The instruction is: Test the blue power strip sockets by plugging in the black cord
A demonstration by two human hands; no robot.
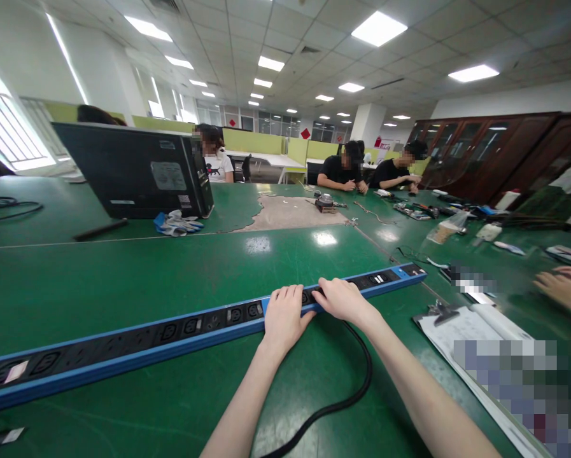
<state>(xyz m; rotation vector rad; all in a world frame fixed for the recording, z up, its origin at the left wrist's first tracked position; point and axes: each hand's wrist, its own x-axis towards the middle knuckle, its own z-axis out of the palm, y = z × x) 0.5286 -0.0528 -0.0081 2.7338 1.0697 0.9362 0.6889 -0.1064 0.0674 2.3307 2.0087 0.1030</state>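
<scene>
A long blue power strip with a row of black sockets lies slantwise across the green table, from the lower left up to the right. My left hand is laid over its middle, fingers over the far edge and thumb along the near side. Just right of it, my right hand grips the strip too, with its fingers curled over the top. Some sockets are hidden under both hands. A thick black cable comes out beneath my right hand and curves down toward the front edge.
A black computer case stands at the back left, gloves beside it. To the right lie a clipboard with papers and a plastic bag. Another person's hands rest at the right edge. Several people sit beyond the table.
</scene>
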